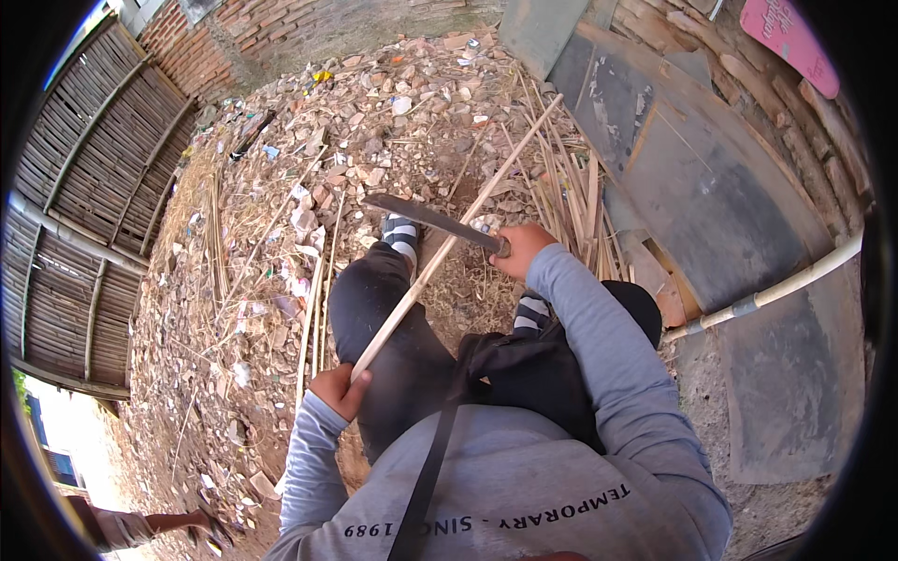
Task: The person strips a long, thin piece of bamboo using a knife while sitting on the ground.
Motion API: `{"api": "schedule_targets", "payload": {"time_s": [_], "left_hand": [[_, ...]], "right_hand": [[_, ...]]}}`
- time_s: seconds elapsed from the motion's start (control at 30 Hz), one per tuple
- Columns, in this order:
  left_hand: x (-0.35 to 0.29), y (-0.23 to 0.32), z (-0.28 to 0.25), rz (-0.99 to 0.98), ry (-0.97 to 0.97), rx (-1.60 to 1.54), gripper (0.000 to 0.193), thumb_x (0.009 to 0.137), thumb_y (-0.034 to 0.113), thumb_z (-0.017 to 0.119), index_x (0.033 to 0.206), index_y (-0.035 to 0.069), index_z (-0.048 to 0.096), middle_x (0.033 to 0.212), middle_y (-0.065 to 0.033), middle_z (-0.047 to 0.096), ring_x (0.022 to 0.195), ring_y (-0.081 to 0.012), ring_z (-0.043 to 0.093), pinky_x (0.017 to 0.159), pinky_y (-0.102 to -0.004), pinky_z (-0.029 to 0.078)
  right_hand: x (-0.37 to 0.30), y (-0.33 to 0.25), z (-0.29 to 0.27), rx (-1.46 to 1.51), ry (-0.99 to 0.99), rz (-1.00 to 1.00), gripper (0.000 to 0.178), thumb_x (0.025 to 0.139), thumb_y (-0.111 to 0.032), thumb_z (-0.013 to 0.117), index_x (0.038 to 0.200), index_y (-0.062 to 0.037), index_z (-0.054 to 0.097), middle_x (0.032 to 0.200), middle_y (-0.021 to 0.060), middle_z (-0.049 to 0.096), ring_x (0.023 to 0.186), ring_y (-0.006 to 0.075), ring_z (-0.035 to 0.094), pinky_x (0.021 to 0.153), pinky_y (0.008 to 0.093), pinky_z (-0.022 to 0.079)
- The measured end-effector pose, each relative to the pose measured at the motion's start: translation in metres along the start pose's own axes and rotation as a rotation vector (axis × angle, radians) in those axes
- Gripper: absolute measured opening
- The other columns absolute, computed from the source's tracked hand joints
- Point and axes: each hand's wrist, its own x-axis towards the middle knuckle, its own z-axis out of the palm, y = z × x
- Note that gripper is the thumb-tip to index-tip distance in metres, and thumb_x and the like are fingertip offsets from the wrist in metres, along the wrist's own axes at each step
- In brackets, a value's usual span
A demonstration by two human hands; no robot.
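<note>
My left hand [342,391] is closed round the near end of a long, pale bamboo strip [409,297], which slants up and away to the right across my left thigh. In my right hand [524,251] is the handle of a machete [430,217]. Its dark, broad blade points left and crosses over the strip a little beyond my knees. Whether the edge touches the strip, I cannot tell. More split bamboo strips [582,192] lie in a loose pile beyond my right hand, and a few thin ones [316,309] lie beside my left leg.
Rubble and litter [253,224] cover the ground. A woven bamboo wall [89,140] stands at left, a brick wall [271,37] at the back. Dark boards [711,159] lean at right, near a pale pole [804,282]. Another person's leg [168,522] shows at lower left.
</note>
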Motion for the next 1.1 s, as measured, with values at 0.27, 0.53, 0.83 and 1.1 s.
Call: {"api": "schedule_targets", "payload": {"time_s": [0.27, 0.53, 0.83, 1.1], "left_hand": [[0.002, 0.005, -0.004, -0.044, -0.073, -0.042, 0.048, 0.093, 0.042, 0.054, 0.070, 0.000, 0.055, 0.058, -0.0208, 0.053, 0.055, -0.0370, 0.055, 0.054, -0.0429, 0.042], [0.001, 0.003, -0.006, -0.045, -0.081, -0.073, 0.047, 0.093, 0.040, 0.055, 0.070, -0.001, 0.055, 0.057, -0.0188, 0.053, 0.053, -0.0325, 0.054, 0.054, -0.0411, 0.041], [0.002, 0.001, -0.004, -0.021, -0.047, -0.112, 0.045, 0.091, 0.038, 0.059, 0.068, 0.000, 0.056, 0.052, -0.0165, 0.050, 0.047, -0.0301, 0.052, 0.049, -0.0396, 0.041], [0.001, -0.008, -0.001, -0.050, -0.060, -0.186, 0.044, 0.091, 0.038, 0.060, 0.070, 0.000, 0.058, 0.051, -0.0118, 0.049, 0.046, -0.0202, 0.049, 0.048, -0.0362, 0.039]], "right_hand": [[-0.002, 0.002, 0.009, 0.045, -0.013, -0.103, 0.029, 0.072, -0.034, 0.073, 0.086, -0.0095, 0.068, 0.076, 0.0161, 0.066, 0.076, 0.0370, 0.064, 0.071, 0.0441, 0.051], [-0.003, -0.007, -0.003, -0.005, -0.111, -0.057, 0.033, 0.076, -0.036, 0.069, 0.096, -0.0100, 0.067, 0.085, 0.0155, 0.067, 0.084, 0.0349, 0.065, 0.078, 0.0436, 0.051], [-0.003, -0.004, 0.002, 0.029, -0.046, -0.077, 0.029, 0.073, -0.035, 0.072, 0.088, -0.0104, 0.068, 0.078, 0.0153, 0.066, 0.078, 0.0353, 0.065, 0.073, 0.0432, 0.051], [-0.002, -0.005, 0.001, 0.029, -0.070, -0.080, 0.030, 0.073, -0.034, 0.073, 0.089, -0.0097, 0.068, 0.079, 0.0155, 0.067, 0.079, 0.0351, 0.065, 0.073, 0.0426, 0.052]]}}
